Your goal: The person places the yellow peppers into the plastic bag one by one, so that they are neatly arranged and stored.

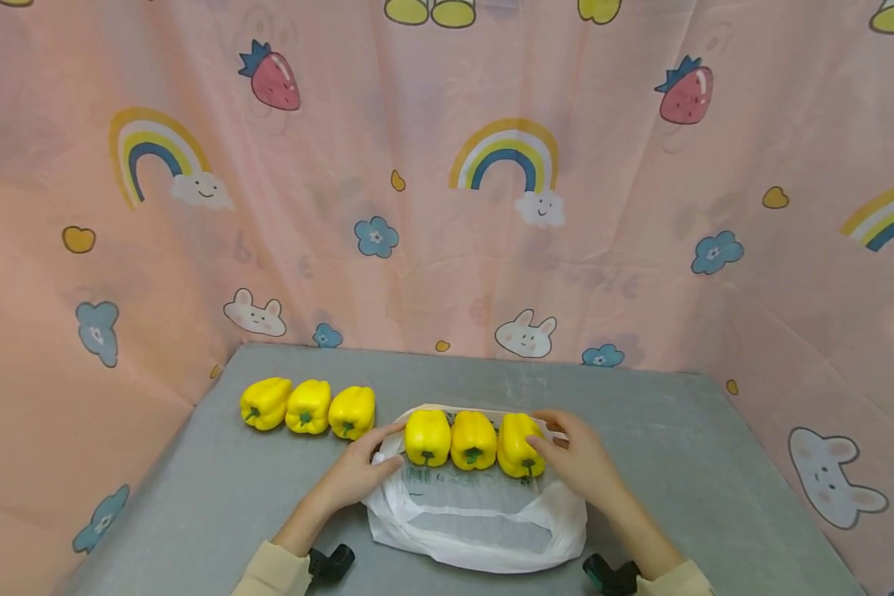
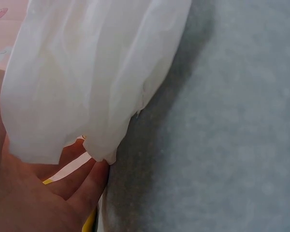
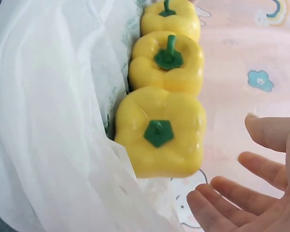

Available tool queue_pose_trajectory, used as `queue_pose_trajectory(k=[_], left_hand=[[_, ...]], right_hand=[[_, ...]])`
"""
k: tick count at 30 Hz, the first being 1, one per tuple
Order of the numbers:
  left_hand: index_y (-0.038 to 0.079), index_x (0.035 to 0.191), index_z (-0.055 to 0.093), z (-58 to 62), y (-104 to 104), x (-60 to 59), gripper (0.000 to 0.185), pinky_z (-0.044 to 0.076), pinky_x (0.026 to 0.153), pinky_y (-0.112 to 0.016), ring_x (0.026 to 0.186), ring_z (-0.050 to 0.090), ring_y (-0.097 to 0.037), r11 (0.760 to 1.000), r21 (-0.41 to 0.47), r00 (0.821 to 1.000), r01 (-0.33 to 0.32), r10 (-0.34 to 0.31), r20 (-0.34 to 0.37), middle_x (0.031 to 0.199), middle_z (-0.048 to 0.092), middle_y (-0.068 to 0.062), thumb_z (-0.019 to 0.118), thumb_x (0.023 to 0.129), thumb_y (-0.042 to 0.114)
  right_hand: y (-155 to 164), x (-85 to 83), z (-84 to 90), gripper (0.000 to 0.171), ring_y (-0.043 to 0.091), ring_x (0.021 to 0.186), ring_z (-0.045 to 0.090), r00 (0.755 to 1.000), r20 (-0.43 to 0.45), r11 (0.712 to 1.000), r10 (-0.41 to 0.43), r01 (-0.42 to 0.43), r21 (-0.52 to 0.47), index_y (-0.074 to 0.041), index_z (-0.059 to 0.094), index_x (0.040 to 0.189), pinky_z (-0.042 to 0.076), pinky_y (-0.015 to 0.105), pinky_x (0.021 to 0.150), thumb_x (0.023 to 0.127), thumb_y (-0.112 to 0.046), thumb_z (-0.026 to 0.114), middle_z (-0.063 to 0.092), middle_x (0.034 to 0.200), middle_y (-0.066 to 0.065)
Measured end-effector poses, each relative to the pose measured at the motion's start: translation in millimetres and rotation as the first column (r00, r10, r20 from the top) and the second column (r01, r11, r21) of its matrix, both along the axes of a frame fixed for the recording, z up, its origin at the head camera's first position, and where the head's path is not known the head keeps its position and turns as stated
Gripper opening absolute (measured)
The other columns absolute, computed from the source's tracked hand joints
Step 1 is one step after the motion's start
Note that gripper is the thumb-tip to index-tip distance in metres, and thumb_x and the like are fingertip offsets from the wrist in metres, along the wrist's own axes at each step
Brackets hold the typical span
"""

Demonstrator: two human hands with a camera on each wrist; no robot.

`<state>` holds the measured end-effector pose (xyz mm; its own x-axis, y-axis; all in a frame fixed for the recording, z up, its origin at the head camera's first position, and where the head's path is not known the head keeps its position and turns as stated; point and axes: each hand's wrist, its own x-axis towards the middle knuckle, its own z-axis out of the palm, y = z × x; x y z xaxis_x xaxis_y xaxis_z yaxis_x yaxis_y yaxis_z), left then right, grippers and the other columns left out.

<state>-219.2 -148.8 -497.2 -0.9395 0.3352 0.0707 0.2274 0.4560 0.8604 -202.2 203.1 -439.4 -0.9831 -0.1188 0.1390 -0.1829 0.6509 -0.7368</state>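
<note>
A white plastic bag (image 1: 484,546) lies on the grey table, its opening toward the person. Across its far part sit a left bell pepper (image 1: 428,437), a middle bell pepper (image 1: 473,439) and a right bell pepper (image 1: 517,443), all yellow with green stems. My left hand (image 1: 353,473) is at the bag's left edge with extended fingers, and white plastic (image 2: 87,72) drapes over part of it in the left wrist view. Beside the right pepper (image 3: 159,140), my right hand (image 3: 251,193) has its fingers spread and apart from it.
Three more yellow bell peppers (image 1: 309,406) stand in a row on the table (image 1: 678,463), to the left of the bag. A pink patterned curtain (image 1: 343,165) hangs behind the table and along both sides. Black wrist devices (image 1: 333,565) are on both forearms.
</note>
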Motion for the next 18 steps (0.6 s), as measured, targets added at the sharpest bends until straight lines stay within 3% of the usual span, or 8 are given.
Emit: queue_pose_trajectory(k=[9, 18], left_hand=[[0.016, 0.15, 0.051, -0.6, 0, -0.6, 0.053, 0.03, 0.115, -0.062, 0.144, 0.039, -0.037, 1.0, -0.011, 1.0, -0.007, 0.007, -0.001, 0.154, 0.046, -0.013, 0.065, 0.1, 0.022], [0.019, 0.151, 0.05, -0.3, -1, -3.1, 0.054, 0.029, 0.116, -0.061, 0.145, 0.038, -0.035, 1.0, -0.008, 1.0, -0.013, 0.013, 0.013, 0.155, 0.046, -0.012, 0.065, 0.1, 0.023]], right_hand=[[19, 3.5, -0.1, 0.04, 0.04, 0.121, 0.058, 0.994, -0.105, 0.999, -0.017, 0.012, -0.048, 0.002, 0.062, 0.132, 0.049, 0.057, 0.101, 0.099, -0.019, 0.068, 0.062, 0.132, 0.02], [36, 1.7, -12.9, 0.042, 0.042, 0.125, 0.054, 0.996, -0.088, 0.998, 0.001, -0.006, -0.058, 0.002, 0.061, 0.133, 0.045, 0.061, 0.103, 0.1, -0.024, 0.068, 0.061, 0.133, 0.019]])
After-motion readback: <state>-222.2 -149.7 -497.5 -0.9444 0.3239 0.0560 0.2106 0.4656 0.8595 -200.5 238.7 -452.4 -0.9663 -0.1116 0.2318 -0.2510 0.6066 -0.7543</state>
